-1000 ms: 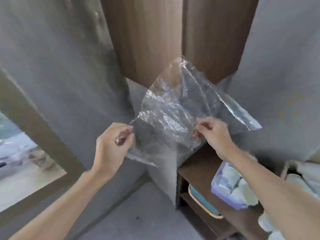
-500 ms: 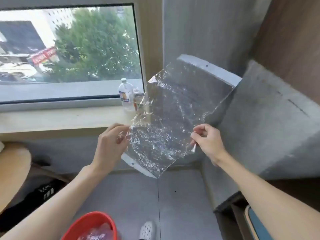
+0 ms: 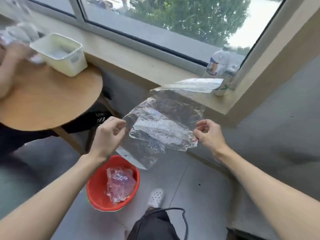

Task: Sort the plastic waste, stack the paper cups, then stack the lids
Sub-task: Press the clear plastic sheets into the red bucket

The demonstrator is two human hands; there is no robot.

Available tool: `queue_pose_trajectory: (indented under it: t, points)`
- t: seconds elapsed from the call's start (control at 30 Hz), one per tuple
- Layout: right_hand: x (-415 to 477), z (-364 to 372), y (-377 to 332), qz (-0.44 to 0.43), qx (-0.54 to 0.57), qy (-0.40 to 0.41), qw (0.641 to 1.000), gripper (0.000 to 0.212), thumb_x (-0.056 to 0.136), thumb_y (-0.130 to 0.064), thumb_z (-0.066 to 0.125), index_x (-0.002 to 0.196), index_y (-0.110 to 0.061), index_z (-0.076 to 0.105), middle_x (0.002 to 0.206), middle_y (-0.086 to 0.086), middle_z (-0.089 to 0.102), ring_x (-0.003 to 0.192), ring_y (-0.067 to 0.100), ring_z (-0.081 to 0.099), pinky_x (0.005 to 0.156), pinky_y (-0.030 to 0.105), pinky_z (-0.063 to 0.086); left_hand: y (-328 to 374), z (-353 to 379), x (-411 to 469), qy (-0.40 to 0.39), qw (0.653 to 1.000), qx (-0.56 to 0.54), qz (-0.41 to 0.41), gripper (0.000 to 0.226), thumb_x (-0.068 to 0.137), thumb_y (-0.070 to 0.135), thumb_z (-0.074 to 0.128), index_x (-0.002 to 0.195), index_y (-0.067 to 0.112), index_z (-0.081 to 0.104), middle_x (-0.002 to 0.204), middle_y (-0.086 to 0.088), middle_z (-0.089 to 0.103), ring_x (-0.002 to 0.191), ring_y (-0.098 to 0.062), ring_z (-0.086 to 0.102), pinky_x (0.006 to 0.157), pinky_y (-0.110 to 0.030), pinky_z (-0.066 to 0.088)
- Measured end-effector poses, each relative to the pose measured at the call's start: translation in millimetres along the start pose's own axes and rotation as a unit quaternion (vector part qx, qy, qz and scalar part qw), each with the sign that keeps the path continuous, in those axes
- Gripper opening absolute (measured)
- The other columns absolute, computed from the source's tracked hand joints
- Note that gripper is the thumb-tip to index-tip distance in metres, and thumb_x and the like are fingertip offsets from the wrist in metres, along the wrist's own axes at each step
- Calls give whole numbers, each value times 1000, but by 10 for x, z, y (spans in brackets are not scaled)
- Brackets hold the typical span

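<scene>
While the crinkled plastic sheet (image 3: 162, 125) is hanging mid-frame, pinched at opposite edges by the fingers (image 3: 119, 124) of the left hand (image 3: 107, 135) and right hand (image 3: 209, 135), gathering it smaller is looking wise before dropping it into the red bucket (image 3: 97, 187) at lower centre.

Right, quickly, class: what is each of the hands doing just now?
Left hand: pinching the left edge of the clear plastic sheet.
Right hand: pinching the same sheet's right edge.

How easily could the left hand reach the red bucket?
Probably yes. The red bucket sits just below the left hand, nothing between them, though that hand pinches the plastic sheet.
</scene>
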State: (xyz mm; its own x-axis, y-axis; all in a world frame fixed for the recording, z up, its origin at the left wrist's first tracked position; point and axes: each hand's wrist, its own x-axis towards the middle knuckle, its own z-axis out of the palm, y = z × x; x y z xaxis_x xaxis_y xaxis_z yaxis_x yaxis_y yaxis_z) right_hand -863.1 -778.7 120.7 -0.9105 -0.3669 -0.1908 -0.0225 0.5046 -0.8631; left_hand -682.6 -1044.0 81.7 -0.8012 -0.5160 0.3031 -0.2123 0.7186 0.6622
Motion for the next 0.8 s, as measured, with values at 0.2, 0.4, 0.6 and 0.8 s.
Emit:
queue_pose_trajectory:
  t: [0.2,0.4,0.6,0.8]
  points:
    - [131,684,328,-18,-69,-110,991,17,84,0,62,96,-12,60,79,1,61,66,16,56,61,32,52,-482,60,-679,24,990,61,-126,21,82,-11,70,99,1,72,95,-9,67,81,-15,62,77,-9,43]
    - [2,1333,824,-81,-137,-192,968,18,86,-3,57,101,-12,62,80,-2,59,80,23,59,76,32,49,-778,257,-1506,72,964,111,-229,18,85,-6,69,101,2,72,99,-9,68,80,-20,61,77,-23,43]
    - [-84,2169,1627,-75,-161,-242,954,25,88,-1,49,105,-19,49,92,7,62,75,19,54,53,20,36,-1363,615,-2118,62,937,161,-304,21,87,-2,68,108,3,71,104,-11,67,80,-29,63,81,-37,48]
    - [-72,2909,2359,-84,-201,-258,941,37,86,3,43,117,-15,45,87,5,55,78,24,55,68,32,46,-2079,1126,-2545,-70,895,217,-383,24,92,5,54,115,2,59,120,-13,54,101,-41,60,85,-51,50]
